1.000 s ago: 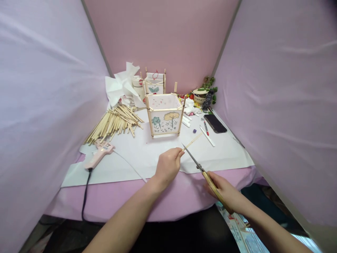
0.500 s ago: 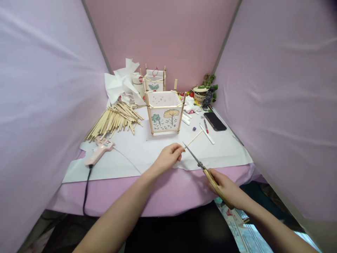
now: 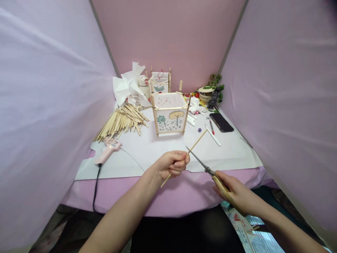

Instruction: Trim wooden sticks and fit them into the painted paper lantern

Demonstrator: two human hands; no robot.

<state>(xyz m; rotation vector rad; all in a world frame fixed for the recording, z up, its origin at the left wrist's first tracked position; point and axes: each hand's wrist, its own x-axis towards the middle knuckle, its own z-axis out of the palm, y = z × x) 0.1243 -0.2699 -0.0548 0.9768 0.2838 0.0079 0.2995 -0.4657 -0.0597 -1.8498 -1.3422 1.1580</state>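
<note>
My left hand (image 3: 174, 163) is closed around a thin wooden stick (image 3: 198, 141), which pokes out on both sides of the fist, tilted up to the right. In my right hand (image 3: 234, 189) are scissors (image 3: 223, 189) with yellowish handles, their blades pointing up and left. The blade tips lie at the stick, just beside my left fingers; whether they touch it I cannot tell. Behind my hands stands a lantern-like box (image 3: 171, 120) of sticks and white panels with painted trees. A heap of similar sticks (image 3: 122, 121) lies to the left.
A pink glue gun (image 3: 108, 151) with a black cord rests at the left. At the right are a phone (image 3: 221, 122), a white pen-like stick (image 3: 212, 135) and a red marker (image 3: 211, 127). Behind stand a second lantern (image 3: 159, 84) and crumpled white paper (image 3: 129, 84).
My left hand has turned and now grips the stick in a fist, with its lower end showing below. The scissors stay close to the stick. The whole view has shifted slightly.
</note>
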